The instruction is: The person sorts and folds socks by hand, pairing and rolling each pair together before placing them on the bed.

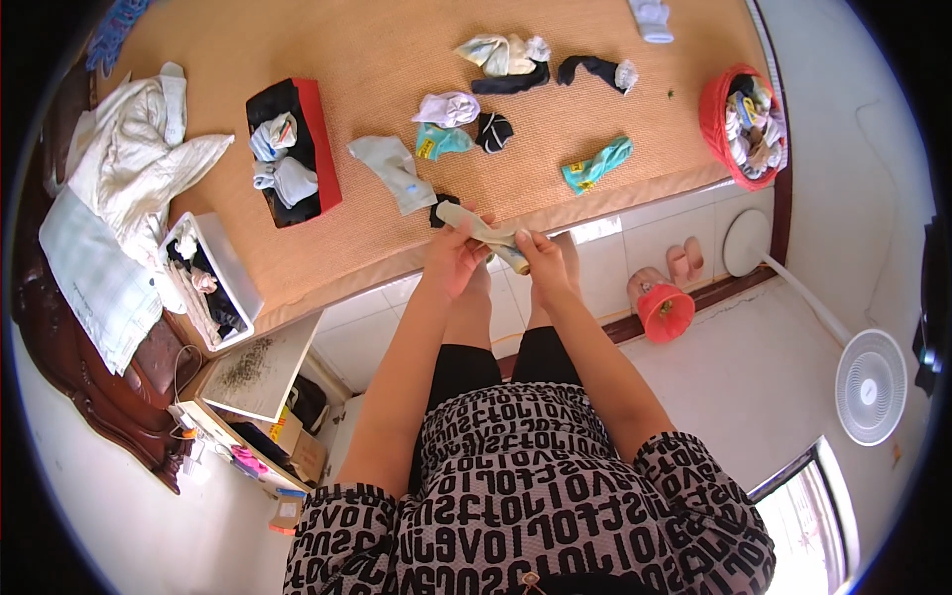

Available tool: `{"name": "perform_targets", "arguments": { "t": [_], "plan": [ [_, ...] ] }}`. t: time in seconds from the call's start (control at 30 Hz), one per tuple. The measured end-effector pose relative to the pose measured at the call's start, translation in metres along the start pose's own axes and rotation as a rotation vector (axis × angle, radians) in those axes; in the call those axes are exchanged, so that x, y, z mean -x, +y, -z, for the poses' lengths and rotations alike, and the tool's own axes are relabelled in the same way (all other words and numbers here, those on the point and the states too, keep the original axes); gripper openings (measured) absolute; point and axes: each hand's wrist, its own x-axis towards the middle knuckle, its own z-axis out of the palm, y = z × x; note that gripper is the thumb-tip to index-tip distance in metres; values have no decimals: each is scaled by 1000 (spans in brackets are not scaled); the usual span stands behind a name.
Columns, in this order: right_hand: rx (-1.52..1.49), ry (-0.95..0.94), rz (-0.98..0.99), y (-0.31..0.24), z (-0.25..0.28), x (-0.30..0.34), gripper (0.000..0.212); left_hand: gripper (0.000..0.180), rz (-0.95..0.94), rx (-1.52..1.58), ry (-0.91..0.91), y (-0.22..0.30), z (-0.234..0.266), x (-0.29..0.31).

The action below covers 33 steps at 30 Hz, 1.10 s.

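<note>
In front of my lap, both hands hold a pale cream sock stretched between them. My left hand [456, 260] pinches one end of the sock [484, 230], and my right hand [545, 263] grips the other, which hangs down slightly. Just beyond, on the woven mat [535, 149], lie a light grey sock [390, 169] and a black sock [442, 206] partly hidden behind the held one. Farther off are a teal sock [444, 141], a lavender sock [448, 108], a black sock with white lines [493, 132] and another teal sock [600, 166].
A red and black box [325, 149] and a white bin [238, 293], both holding socks, stand at left. A red basket [709, 124] of socks is at far right. White cloth [129, 129] lies far left. A white fan [871, 387] and pink bin [664, 312] stand at right.
</note>
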Motion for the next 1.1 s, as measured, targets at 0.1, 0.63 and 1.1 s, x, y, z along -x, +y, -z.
{"name": "perform_targets", "arguments": {
  "t": [0.1,0.63,1.1],
  "plan": [
    [-48,-14,52,3,-1,2,27,39,5,-144,-7,-3,-6,3],
    [-413,-50,19,-10,13,12,25,17,-114,275,271,-7,43,-10],
    [25,134,123,-11,13,-7,25,46,-618,-1077,299,-41,-38,9]
  ]
}}
